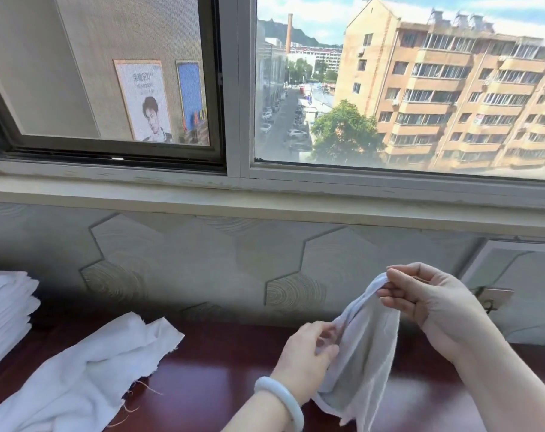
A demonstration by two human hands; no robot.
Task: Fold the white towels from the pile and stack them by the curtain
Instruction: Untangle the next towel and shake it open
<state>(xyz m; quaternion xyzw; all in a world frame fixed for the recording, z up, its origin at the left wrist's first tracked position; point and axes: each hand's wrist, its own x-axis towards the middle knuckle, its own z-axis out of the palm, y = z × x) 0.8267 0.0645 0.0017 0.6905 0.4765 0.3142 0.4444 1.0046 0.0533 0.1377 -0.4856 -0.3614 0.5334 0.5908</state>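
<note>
A white towel [363, 353] hangs bunched between my hands above the dark red table [221, 378]. My right hand [427, 304] pinches its top edge with fingertips, held high. Lower and to the left, my left hand [308, 357] grips the towel's side, a pale bangle on its wrist. The towel's lower end trails down to the table's front. A loose pile of unfolded white towels [87, 378] lies at the lower left of the table. A neat stack of folded white towels [6, 316] stands at the far left edge.
A wall with hexagon-patterned panels [233, 263] rises right behind the table, below a wide window sill [265, 194]. A small metal hook plate [495, 297] is fixed to the wall at the right. No curtain shows in this view.
</note>
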